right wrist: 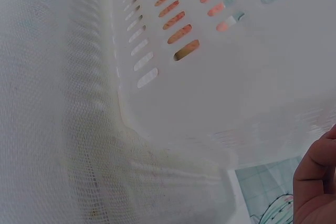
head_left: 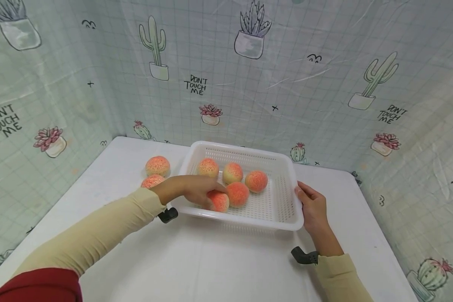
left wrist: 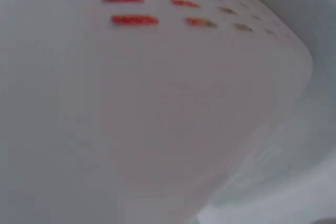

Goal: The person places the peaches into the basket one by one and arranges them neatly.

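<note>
A white perforated plastic basket (head_left: 245, 219) holds several orange-red and yellow peaches (head_left: 256, 181). My left hand (head_left: 198, 188) reaches over the basket's left side and grips a peach (head_left: 219, 202) near the front left corner inside; part of that peach is hidden by the fingers. At the right side, my right hand (head_left: 314, 207) holds the basket's rim, thumb on top. The left wrist view is filled by the basket's outer wall (left wrist: 173, 98), with red showing through its slots. In the right wrist view, curled fingers of the right hand (right wrist: 315, 182) appear beside the slotted wall (right wrist: 236, 82).
Two more peaches (head_left: 157, 166) lie on the white table (head_left: 211, 260), left of the basket; the nearer is partly behind the left arm. A cactus-print cloth (head_left: 226, 92) hangs behind and on both sides of the table.
</note>
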Demonstrator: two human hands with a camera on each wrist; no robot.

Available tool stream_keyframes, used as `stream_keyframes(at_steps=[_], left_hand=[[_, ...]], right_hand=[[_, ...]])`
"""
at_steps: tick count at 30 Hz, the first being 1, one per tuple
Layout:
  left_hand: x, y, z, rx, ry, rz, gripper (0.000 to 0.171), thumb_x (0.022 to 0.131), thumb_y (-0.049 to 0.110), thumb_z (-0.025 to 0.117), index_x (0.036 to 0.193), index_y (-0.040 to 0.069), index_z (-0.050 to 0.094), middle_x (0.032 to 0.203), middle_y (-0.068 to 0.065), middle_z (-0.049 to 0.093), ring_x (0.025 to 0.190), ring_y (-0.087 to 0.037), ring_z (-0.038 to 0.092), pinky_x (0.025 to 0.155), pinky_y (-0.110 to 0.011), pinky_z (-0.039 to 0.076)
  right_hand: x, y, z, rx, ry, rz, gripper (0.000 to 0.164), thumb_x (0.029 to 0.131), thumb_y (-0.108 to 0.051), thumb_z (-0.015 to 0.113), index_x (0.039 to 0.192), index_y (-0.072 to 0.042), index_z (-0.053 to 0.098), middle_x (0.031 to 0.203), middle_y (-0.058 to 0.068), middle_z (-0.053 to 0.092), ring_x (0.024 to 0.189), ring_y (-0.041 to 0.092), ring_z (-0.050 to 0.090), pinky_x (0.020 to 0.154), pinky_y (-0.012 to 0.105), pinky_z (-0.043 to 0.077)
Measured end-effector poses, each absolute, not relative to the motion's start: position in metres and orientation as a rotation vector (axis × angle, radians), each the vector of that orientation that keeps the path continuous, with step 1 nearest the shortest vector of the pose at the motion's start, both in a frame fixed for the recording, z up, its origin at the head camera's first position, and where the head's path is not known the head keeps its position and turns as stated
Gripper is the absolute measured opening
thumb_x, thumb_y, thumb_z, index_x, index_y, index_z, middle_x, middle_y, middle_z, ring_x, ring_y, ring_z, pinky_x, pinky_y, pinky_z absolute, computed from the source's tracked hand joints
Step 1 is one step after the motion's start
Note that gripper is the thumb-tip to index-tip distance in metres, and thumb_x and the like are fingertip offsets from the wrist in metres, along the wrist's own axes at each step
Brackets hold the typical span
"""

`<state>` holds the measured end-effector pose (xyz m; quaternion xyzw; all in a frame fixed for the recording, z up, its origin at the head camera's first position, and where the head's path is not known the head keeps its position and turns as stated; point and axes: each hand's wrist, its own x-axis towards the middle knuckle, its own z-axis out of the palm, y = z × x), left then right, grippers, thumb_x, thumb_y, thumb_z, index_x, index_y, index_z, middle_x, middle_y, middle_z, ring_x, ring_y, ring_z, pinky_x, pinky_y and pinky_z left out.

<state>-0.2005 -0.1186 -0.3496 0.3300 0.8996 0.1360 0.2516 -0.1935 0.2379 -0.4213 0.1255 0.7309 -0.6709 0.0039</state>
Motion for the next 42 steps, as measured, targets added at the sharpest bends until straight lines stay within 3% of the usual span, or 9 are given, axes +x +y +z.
stream_keyframes(at_steps=[5, 11, 17, 21, 25, 30, 33, 37, 42], left_hand=[[-0.2, -0.113, -0.355, 0.956, 2.473, 0.346, 0.058, 0.093, 0.011, 0.077, 0.148, 0.018, 0.059, 0.147, -0.004, 0.062, 0.138, -0.022, 0.056, 0.124, -0.044, 0.043], [-0.196, -0.11, -0.358, 0.984, 2.526, 0.331, 0.059, 0.09, 0.007, 0.08, 0.145, 0.018, 0.063, 0.147, -0.006, 0.062, 0.139, -0.025, 0.055, 0.123, -0.046, 0.043], [-0.195, -0.11, -0.358, 0.993, 2.555, 0.333, 0.059, 0.086, 0.001, 0.08, 0.14, 0.018, 0.066, 0.134, 0.002, 0.07, 0.122, -0.016, 0.062, 0.118, -0.04, 0.048], [-0.194, -0.115, -0.358, 0.968, 2.564, 0.366, 0.058, 0.086, 0.002, 0.08, 0.14, 0.016, 0.065, 0.128, 0.002, 0.071, 0.111, -0.015, 0.06, 0.109, -0.038, 0.052], [-0.193, -0.12, -0.357, 0.958, 2.58, 0.411, 0.06, 0.087, 0.007, 0.082, 0.143, 0.012, 0.063, 0.128, 0.0, 0.07, 0.103, -0.016, 0.058, 0.098, -0.034, 0.053], [-0.193, -0.128, -0.354, 0.927, 2.582, 0.494, 0.064, 0.086, 0.018, 0.086, 0.145, 0.016, 0.062, 0.107, -0.003, 0.07, 0.093, -0.016, 0.057, 0.083, -0.03, 0.05], [-0.193, -0.134, -0.351, 0.884, 2.574, 0.584, 0.067, 0.085, 0.027, 0.089, 0.145, 0.018, 0.062, 0.102, -0.006, 0.069, 0.092, -0.017, 0.058, 0.082, -0.031, 0.052], [-0.189, -0.146, -0.345, 0.853, 2.604, 0.704, 0.067, 0.084, 0.034, 0.089, 0.144, 0.021, 0.064, 0.126, -0.002, 0.072, 0.109, -0.019, 0.063, 0.097, -0.037, 0.057], [-0.181, -0.167, -0.337, 0.802, 2.623, 0.872, 0.067, 0.086, 0.035, 0.087, 0.147, 0.021, 0.061, 0.15, -0.002, 0.062, 0.131, -0.025, 0.062, 0.106, -0.045, 0.057]], right_hand=[[-0.193, 0.238, -0.421, 0.396, 2.286, -2.097, 0.051, 0.106, -0.036, 0.061, 0.151, -0.014, 0.055, 0.137, -0.002, 0.061, 0.104, 0.001, 0.068, 0.087, 0.018, 0.061], [-0.192, 0.237, -0.419, 0.398, 2.308, -2.078, 0.05, 0.106, -0.036, 0.06, 0.151, -0.014, 0.055, 0.13, -0.007, 0.062, 0.102, 0.0, 0.068, 0.084, 0.015, 0.061], [-0.191, 0.238, -0.418, 0.386, 2.311, -2.069, 0.051, 0.107, -0.036, 0.06, 0.152, -0.014, 0.054, 0.135, -0.004, 0.061, 0.102, -0.001, 0.068, 0.085, 0.016, 0.061], [-0.191, 0.238, -0.418, 0.391, 2.306, -2.067, 0.052, 0.106, -0.036, 0.06, 0.153, -0.014, 0.053, 0.138, -0.002, 0.061, 0.103, 0.0, 0.068, 0.085, 0.017, 0.062], [-0.191, 0.237, -0.418, 0.389, 2.314, -2.064, 0.051, 0.107, -0.036, 0.06, 0.152, -0.014, 0.053, 0.136, -0.004, 0.061, 0.103, 0.0, 0.067, 0.085, 0.016, 0.061], [-0.191, 0.237, -0.417, 0.387, 2.311, -2.064, 0.052, 0.106, -0.036, 0.06, 0.153, -0.013, 0.053, 0.135, -0.005, 0.061, 0.103, -0.001, 0.067, 0.085, 0.016, 0.061], [-0.191, 0.236, -0.418, 0.396, 2.308, -2.067, 0.051, 0.106, -0.036, 0.06, 0.153, -0.014, 0.053, 0.137, -0.003, 0.06, 0.103, 0.0, 0.067, 0.085, 0.016, 0.061], [-0.192, 0.236, -0.418, 0.406, 2.306, -2.065, 0.052, 0.106, -0.036, 0.06, 0.153, -0.015, 0.053, 0.139, -0.001, 0.06, 0.104, 0.0, 0.067, 0.086, 0.016, 0.061], [-0.192, 0.236, -0.417, 0.41, 2.297, -2.075, 0.052, 0.106, -0.036, 0.06, 0.153, -0.014, 0.053, 0.132, -0.006, 0.061, 0.104, 0.0, 0.067, 0.085, 0.015, 0.061]])
